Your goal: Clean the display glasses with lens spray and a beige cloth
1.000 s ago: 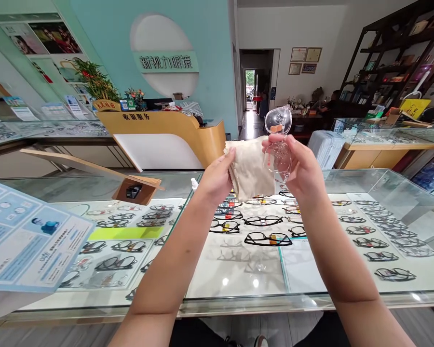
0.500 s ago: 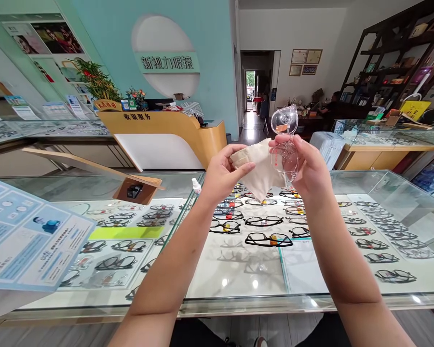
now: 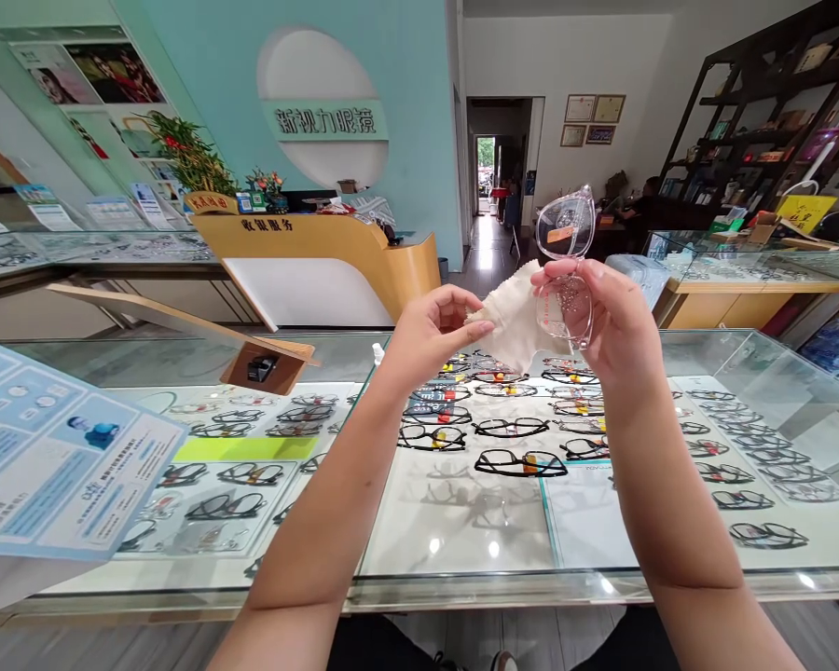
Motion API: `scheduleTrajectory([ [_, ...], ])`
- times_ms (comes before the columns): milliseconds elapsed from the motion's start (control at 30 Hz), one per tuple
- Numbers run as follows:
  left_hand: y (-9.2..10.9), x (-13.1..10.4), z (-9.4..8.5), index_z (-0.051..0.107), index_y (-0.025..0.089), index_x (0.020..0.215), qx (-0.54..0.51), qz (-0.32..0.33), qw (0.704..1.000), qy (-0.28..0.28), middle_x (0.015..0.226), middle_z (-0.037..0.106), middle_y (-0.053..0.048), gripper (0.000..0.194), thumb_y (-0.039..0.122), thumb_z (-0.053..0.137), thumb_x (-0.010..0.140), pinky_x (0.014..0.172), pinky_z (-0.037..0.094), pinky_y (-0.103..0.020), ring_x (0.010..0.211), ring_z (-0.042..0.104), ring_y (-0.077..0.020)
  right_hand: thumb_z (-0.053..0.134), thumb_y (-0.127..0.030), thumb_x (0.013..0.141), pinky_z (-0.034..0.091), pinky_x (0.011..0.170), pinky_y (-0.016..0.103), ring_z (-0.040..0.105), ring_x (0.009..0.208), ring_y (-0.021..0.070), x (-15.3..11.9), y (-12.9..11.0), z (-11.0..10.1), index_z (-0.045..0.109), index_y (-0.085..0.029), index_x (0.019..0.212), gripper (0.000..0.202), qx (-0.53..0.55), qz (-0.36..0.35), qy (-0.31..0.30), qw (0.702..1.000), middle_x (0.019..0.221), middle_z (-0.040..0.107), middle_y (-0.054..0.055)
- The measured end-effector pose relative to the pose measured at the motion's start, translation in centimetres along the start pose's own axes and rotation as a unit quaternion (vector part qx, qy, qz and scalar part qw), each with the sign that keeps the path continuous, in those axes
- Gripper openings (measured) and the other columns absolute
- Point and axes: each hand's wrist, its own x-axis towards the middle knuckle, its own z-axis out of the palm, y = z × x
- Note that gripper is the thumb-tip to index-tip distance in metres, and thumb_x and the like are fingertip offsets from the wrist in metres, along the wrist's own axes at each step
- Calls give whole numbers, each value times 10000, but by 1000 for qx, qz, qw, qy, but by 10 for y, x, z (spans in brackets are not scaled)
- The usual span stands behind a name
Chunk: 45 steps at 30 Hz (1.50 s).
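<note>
My right hand (image 3: 619, 312) grips a pair of clear-framed glasses (image 3: 566, 228) near the bridge. The glasses are turned on end, one lens above the fingers and the other below. Droplets speckle the lenses, and a small orange label shows on the upper one. A cream cleaning cloth (image 3: 514, 321) hangs between my hands, its right part against the lower lens. My left hand (image 3: 437, 331) pinches the cloth's left edge between thumb and fingers. A white bottle (image 3: 378, 354) stands on the glass counter (image 3: 454, 587), partly hidden by my left forearm.
Rows of eyeglass frames (image 3: 521, 462) lie in the display case below my hands. At the left are a blue-and-white leaflet (image 3: 62, 457) and a wooden stand (image 3: 266, 368). A reception desk (image 3: 308, 242) stands across the room. A person (image 3: 647, 200) is at the back right.
Both hands have moved slightly right, with the glasses rising a little. My left fingers now sit closer to the cloth's edge, and more of the cloth shows between the hands.
</note>
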Motion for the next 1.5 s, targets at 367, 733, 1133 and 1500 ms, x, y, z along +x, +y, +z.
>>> scheduleTrajectory([
  [367, 7, 1, -2, 750, 201, 882, -42, 14, 999, -27, 860, 741, -29, 414, 530, 983, 791, 713, 551, -274, 758, 651, -138, 720, -552, 988, 677, 927, 431, 805, 1051, 256, -1, -4, -4, 871, -261, 1035, 331, -15, 24, -27, 999, 1071, 862, 61],
  [733, 8, 2, -5, 710, 222, 827, -78, -25, 997, -17, 849, 707, -20, 430, 559, 973, 776, 706, 550, -284, 747, 619, -143, 781, -556, 970, 660, 1009, 462, 804, 1128, 284, -2, -3, -6, 901, -295, 992, 287, 7, 43, -50, 998, 1052, 865, 52],
  [1133, 6, 4, 0, 655, 214, 832, -155, -87, 984, 18, 756, 589, 25, 519, 566, 1014, 705, 601, 431, -240, 668, 515, -107, 770, -529, 1007, 636, 1042, 447, 806, 1015, 252, -2, 0, -9, 921, -321, 1017, 257, -7, 38, -110, 993, 1012, 876, 32],
  [1500, 4, -2, 16, 589, 240, 844, -166, -90, 977, 97, 744, 652, 29, 582, 636, 993, 710, 545, 417, -263, 585, 538, -121, 792, -600, 965, 675, 950, 441, 828, 1000, 267, -1, 10, -3, 909, -278, 978, 343, 54, 76, -143, 985, 1012, 881, 68],
])
